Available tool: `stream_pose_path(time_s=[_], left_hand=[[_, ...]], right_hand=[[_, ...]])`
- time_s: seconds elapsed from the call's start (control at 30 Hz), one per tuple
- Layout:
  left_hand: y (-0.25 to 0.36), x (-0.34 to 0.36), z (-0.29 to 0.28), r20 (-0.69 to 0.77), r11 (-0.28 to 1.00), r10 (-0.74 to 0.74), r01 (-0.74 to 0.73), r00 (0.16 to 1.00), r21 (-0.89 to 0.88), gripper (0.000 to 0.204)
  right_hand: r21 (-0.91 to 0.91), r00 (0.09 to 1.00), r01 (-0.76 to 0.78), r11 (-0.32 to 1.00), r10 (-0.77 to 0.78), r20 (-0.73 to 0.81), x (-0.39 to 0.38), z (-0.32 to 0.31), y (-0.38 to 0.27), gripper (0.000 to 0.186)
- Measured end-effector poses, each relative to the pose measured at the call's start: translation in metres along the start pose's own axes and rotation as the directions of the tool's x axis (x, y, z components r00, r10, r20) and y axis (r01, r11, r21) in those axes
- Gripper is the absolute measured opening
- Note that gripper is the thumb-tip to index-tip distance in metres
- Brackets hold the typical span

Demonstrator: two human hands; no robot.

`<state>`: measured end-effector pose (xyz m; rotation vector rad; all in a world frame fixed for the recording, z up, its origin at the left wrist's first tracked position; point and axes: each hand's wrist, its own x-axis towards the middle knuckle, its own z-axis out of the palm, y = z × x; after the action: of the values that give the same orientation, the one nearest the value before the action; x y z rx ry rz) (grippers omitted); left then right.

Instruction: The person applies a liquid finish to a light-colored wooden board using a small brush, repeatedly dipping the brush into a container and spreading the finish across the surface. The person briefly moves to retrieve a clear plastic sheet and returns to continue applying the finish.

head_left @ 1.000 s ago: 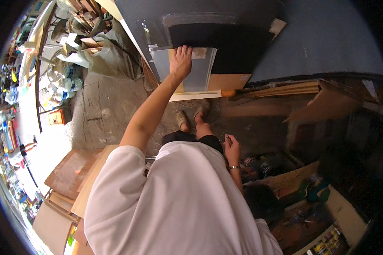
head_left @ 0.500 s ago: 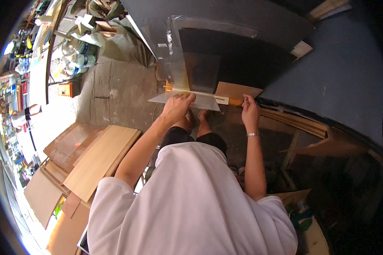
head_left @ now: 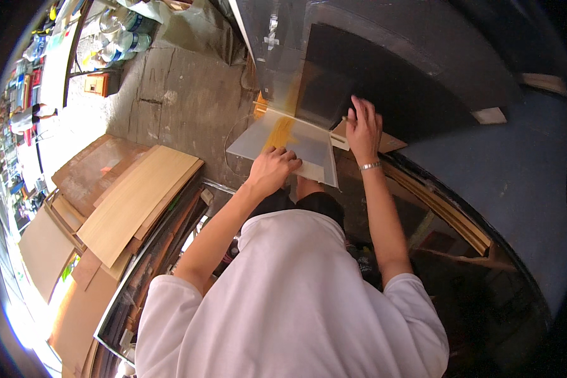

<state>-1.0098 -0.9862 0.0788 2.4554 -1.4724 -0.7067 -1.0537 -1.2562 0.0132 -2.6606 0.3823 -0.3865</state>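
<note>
so, left fingers point(head_left: 290, 156) on a thin translucent sheet point(head_left: 310, 148)

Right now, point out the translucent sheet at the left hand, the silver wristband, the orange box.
Translucent sheet point(head_left: 309, 149): head view, middle of its upper face.
Silver wristband point(head_left: 370, 166): head view, middle of the band.
Orange box point(head_left: 96, 84): head view, on its orange side.

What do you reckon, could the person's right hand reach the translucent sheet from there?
Probably yes: the right hand is raised near the right side of the translucent sheet, and nothing visible blocks it. The left hand covers only part of the near edge.
</note>
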Motion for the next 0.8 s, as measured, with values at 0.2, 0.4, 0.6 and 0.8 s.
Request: stream_pose_path(time_s=[0.2, 0.4, 0.6, 0.8], left_hand=[[-0.008, 0.014, -0.004, -0.029, 0.999, 0.038, -0.037, 0.999, 0.034, 0.029], [-0.009, 0.017, -0.005, -0.039, 0.999, 0.037, -0.035, 0.999, 0.035, 0.028], [-0.007, 0.017, -0.002, -0.040, 0.999, 0.022, -0.020, 0.999, 0.051, 0.024], [-0.007, 0.016, 0.000, -0.082, 0.999, 0.022, -0.019, 0.996, 0.037, 0.018]], right_hand=[[-0.183, 0.993, 0.083, 0.980, -0.067, 0.094, 0.060, 0.003, -0.032, 0.047], [-0.280, 0.987, 0.126, 0.952, -0.091, 0.135, 0.062, 0.001, -0.039, 0.054], [-0.288, 0.984, 0.108, 0.951, -0.062, 0.166, 0.073, -0.004, -0.040, 0.051], [-0.257, 0.958, 0.116, 0.960, -0.040, 0.283, 0.085, -0.024, -0.039, 0.027]])
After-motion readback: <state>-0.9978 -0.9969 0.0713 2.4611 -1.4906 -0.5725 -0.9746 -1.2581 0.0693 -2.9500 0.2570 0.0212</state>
